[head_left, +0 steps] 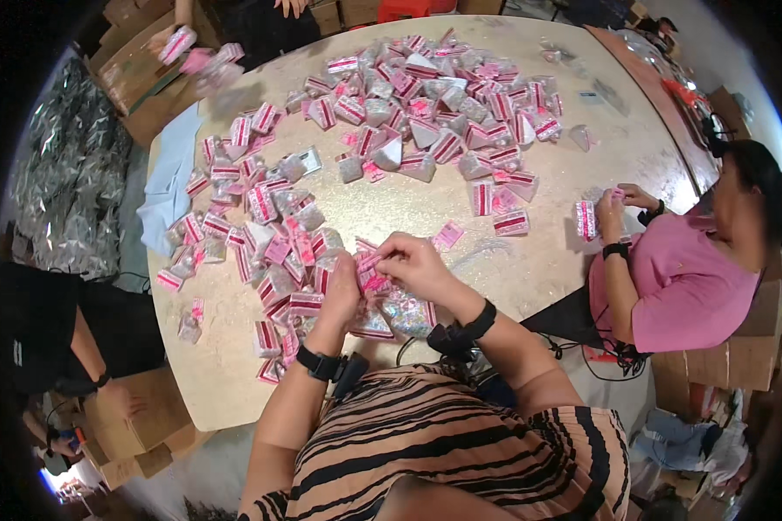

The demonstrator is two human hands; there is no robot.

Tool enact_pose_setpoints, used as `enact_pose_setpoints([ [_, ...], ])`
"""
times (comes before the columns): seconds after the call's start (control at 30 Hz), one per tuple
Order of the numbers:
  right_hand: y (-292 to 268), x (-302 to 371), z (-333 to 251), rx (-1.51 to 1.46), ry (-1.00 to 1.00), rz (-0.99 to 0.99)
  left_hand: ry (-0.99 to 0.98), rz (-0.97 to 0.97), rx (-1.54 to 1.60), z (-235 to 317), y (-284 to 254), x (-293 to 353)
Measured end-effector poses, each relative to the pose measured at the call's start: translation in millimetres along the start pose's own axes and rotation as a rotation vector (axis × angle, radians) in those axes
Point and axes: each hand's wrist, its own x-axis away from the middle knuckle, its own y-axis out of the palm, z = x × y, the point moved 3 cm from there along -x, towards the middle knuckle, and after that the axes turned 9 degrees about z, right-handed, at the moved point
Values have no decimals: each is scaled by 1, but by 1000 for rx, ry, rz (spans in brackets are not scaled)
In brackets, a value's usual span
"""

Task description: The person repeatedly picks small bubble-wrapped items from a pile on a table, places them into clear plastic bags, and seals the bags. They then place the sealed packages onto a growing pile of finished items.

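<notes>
Near the front edge of the table, my left hand [342, 291] and my right hand [419, 267] meet over a small clear packet [408, 313] with shiny, iridescent contents. A bright pink ribbon-like piece [375, 283] sits at its gathered top, between my fingers. My left fingers are closed around the side of the packet's top. The right thumb and forefinger pinch at the pink piece from above. Beside my left hand lie several pink-and-white striped packets [306, 304]. A pink card [448, 235] lies just beyond my right hand.
A large heap of similar packets [426, 130] spreads over the pale table [582, 269]. A co-worker in a pink top [686, 282] handles a packet at the right. Another person's hand [122, 401] rests on a cardboard box [152, 417] at left. Clear bags [78, 174] stand far left.
</notes>
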Motion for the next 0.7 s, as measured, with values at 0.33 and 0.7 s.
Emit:
enact_pose_setpoints([
  [0.33, -21, -26, 14, 47, 38, -217, -284, -75, 300, 3, 14, 0],
  [0.7, -203, -97, 94, 1432, 38, 681, -367, 77, 226, 6, 16, 2],
])
